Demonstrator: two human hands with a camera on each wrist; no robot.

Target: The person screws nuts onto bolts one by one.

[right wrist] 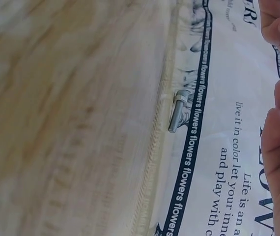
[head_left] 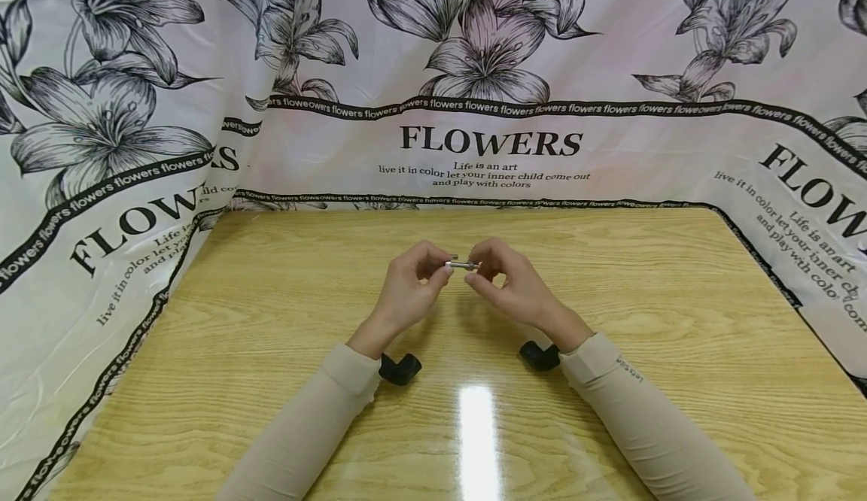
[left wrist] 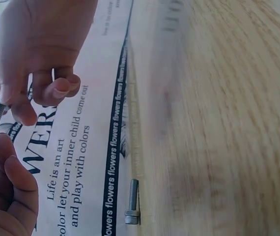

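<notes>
A metal bolt [head_left: 463, 265] with a threaded shank is held level between both hands above the table. My left hand [head_left: 415, 284] pinches one end with thumb and fingertips. The fingertips of my right hand [head_left: 509, 279] pinch the other end, by a nut [left wrist: 0, 102]. A second bolt [left wrist: 133, 201] lies on the table beyond the hands, with a nut or washer close to its head. In the right wrist view that bolt [right wrist: 179, 111] shows whole, while the held one is out of sight.
A wood-grain table [head_left: 271, 320] spreads beneath both arms. White curtains [head_left: 488, 155] printed with flowers and lettering enclose its back and sides. A black curved piece [head_left: 401, 369] sits by the left wrist, another black piece [head_left: 538, 356] by the right. Light reflects off the table's front.
</notes>
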